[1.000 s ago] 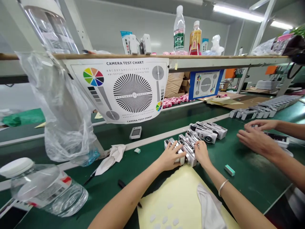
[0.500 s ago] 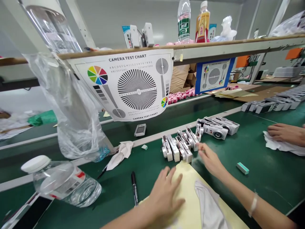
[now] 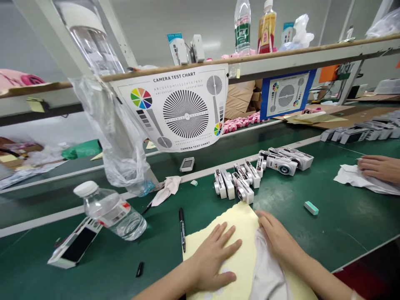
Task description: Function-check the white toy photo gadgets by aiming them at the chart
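Observation:
My left hand (image 3: pixel 214 258) lies flat with fingers spread on a pale yellow sheet (image 3: pixel 233 225) on the green bench. At the sheet's right edge, my right hand (image 3: pixel 275 231) has its fingers curled together over the top end of a white cloth (image 3: pixel 268 271). Its fingertips are partly hidden, so what they pinch, if anything, cannot be made out. Just beyond the sheet stand several small white cameras (image 3: pixel 242 187), their sides showing inner parts. More white cameras (image 3: pixel 283 162) lie right of them. A black marker (image 3: pixel 181 229) touches the sheet's left edge.
A water bottle (image 3: pixel 115 210) leans over a white device with a dark screen (image 3: pixel 78 246) at left. A black cap (image 3: pixel 140 269) lies nearby. A green-white block (image 3: pixel 311 207) sits at right, before another person's hand (image 3: pixel 379 166) on a cloth. A test chart (image 3: pixel 187 112) hangs ahead.
My right hand has drawn back from the cameras to the sheet's right edge and the cloth. My left hand has settled flat on the sheet. The view has shifted left.

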### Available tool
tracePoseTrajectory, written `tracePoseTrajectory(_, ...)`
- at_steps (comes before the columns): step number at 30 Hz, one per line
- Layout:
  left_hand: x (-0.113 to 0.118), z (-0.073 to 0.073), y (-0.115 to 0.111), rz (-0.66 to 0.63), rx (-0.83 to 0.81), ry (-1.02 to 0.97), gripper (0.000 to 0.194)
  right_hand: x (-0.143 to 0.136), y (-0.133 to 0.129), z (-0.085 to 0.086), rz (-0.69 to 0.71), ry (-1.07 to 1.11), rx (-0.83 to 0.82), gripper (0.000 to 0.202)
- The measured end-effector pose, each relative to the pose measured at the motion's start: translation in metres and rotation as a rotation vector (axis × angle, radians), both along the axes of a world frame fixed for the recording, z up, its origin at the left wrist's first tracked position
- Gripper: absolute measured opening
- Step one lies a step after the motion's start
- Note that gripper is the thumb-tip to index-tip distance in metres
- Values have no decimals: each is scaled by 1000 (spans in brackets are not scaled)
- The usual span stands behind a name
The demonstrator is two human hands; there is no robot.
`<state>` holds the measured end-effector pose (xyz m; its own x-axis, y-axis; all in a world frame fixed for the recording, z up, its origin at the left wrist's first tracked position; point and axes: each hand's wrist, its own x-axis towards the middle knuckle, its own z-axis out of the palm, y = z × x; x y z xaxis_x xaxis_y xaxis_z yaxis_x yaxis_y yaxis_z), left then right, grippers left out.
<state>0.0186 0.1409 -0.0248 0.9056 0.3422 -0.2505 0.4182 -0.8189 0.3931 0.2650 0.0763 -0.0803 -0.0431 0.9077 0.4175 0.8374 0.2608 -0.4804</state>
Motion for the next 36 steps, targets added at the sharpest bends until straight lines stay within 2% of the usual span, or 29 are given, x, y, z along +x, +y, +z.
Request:
tracePoseTrajectory(2,-4,-2,1,-11,20,-17,78,-1,27,16,32,5,-10,14)
tracePoseTrajectory(5,-11,-6,3,-20,36,-50,77,-7,65,32,54,7,-27,20)
tracePoseTrajectory(9,-12,-12,8,-35,59,-124,77,-14,88,44,79,14,-36,22)
tracePoseTrajectory(12,1,-19,17,-71,93,-158,78,-14,72,53,105,27,-51,18)
tracePoseTrajectory(14,15,-23,25,-78,128,-208,76,-14,46,56,137,35,-67,15)
tracePoseTrajectory(16,30,-26,34,-51,156,-260,72,-14,15,53,200,27,-90,24)
tracePoseTrajectory(18,44,-27,44,28,178,-310,67,-15,-13,43,236,-3,-105,25)
tracePoseTrajectory(21,64,-20,65,291,221,-419,67,-14,-29,24,220,-61,-112,30)
tracePoseTrajectory(24,81,-9,96,580,211,-532,78,-9,-12,7,159,-106,-109,33)
tracePoseTrajectory(27,89,0,124,702,101,-610,61,-4,19,2,105,-134,-93,33)
tracePoseTrajectory(31,75,4,142,758,-80,-757,45,-2,49,5,53,-121,-68,28)
tracePoseTrajectory(36,39,6,143,902,-405,-963,41,-2,51,15,74,0,-46,27)
